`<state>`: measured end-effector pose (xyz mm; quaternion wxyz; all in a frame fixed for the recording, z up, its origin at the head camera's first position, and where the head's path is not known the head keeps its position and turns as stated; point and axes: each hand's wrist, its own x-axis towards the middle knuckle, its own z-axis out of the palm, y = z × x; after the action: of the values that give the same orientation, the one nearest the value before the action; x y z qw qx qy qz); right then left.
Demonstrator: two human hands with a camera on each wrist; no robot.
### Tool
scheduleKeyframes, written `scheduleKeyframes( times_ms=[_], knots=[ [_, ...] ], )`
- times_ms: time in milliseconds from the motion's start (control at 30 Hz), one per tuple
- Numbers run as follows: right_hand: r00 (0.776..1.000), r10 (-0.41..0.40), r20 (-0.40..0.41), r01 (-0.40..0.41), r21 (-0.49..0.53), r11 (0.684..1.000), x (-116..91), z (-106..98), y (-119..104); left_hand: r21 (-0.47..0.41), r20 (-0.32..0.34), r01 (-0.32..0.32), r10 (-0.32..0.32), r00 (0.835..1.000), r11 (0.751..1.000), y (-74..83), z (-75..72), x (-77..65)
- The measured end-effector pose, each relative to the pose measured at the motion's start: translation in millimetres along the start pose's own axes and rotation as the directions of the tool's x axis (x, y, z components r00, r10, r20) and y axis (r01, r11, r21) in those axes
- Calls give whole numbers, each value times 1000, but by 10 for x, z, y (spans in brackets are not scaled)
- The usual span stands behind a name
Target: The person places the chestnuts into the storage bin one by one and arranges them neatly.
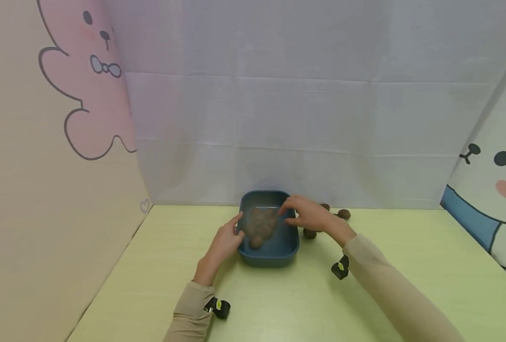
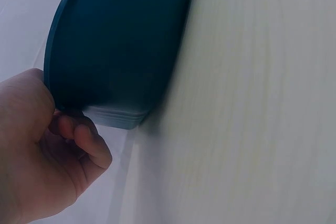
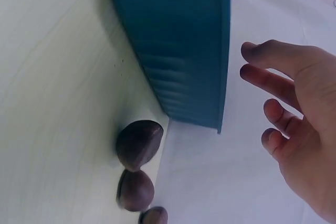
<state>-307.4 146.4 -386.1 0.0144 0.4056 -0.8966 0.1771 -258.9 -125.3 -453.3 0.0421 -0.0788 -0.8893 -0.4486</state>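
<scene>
A deep blue plastic bin (image 1: 267, 261) stands on the table near the back wall, with a heap of brown rounded fruit-like pieces (image 1: 259, 230) inside, blurred in the head view. My left hand (image 1: 224, 244) holds the bin's left rim, thumb at the edge and other fingers curled against the outside, as the left wrist view shows. Over the bin's right rim, my right hand (image 1: 310, 213) has thumb and fingers spread apart with nothing between them. Beside the bin on the right lie several more dark brown pieces (image 3: 139, 144), smooth and slightly pointed, partly hidden by that hand in the head view.
The pale yellow table (image 1: 176, 237) meets a white cloth wall (image 1: 253, 118) just behind the bin. Side panels with cartoon animals flank it: a pink one (image 1: 95, 95) at left, a white one (image 1: 488, 190) at right. A black wrist device (image 1: 340, 267) hangs below the right sleeve.
</scene>
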Motion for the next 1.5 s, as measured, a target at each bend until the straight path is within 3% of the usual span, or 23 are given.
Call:
scheduleKeyframes(
  times_ms=[200,433,833,1500],
  knots=[
    [998,52,-46,-51,22,998,-196,-54,76,-12,7,8,-8,1000,1000,-7,1,15],
    [994,48,-101,-42,58,997,-379,-6,203,-2,15,18,-18,1000,1000,-8,5,12],
    [985,161,-63,-141,248,958,-645,110,385,-12,21,13,-13,1000,1000,-22,4,3],
    [994,88,-61,-82,99,992,-705,311,609,-15,37,7,-6,999,1000,-36,1,15]
  ],
)
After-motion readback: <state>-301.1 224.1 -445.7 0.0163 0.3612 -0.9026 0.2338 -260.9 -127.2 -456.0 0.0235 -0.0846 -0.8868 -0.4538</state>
